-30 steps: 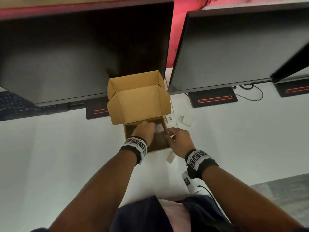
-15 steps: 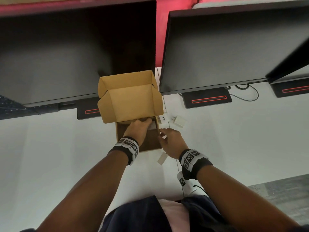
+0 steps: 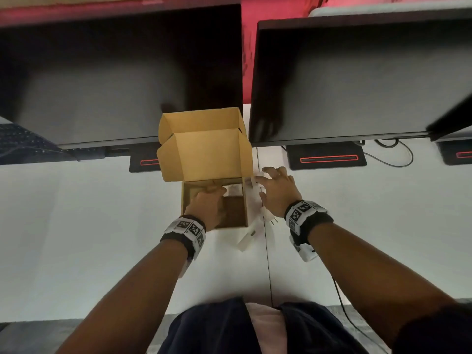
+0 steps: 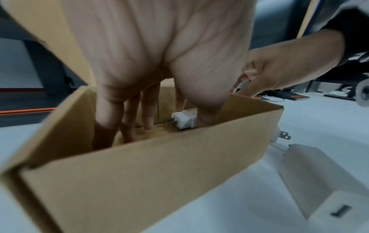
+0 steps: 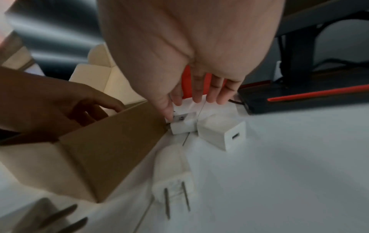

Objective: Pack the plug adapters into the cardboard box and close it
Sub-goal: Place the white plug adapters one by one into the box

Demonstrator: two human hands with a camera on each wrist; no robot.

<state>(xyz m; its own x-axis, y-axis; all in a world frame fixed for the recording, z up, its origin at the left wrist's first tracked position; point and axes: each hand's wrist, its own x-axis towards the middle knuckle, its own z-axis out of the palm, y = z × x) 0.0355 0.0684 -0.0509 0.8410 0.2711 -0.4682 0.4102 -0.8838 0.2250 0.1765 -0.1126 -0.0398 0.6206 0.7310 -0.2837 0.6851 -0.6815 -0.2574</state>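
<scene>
Left hand [image 3: 207, 205] in cardboard box [image 4: 139, 173], wrist view reveals grip pinching adapter [image 4: 184, 120], right hand [image 3: 277, 194] spread over adapters [image 5: 221, 134]

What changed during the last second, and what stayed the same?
The right hand moved from the right edge of the cardboard box farther out, to the white adapters on the table beside it; it touches one. The left hand stayed inside the box, next to an adapter. The box stayed open.

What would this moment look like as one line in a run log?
left hand: in cardboard box, at adapter, grip unclear | right hand: open, touching desk adapters | lid: open
</scene>
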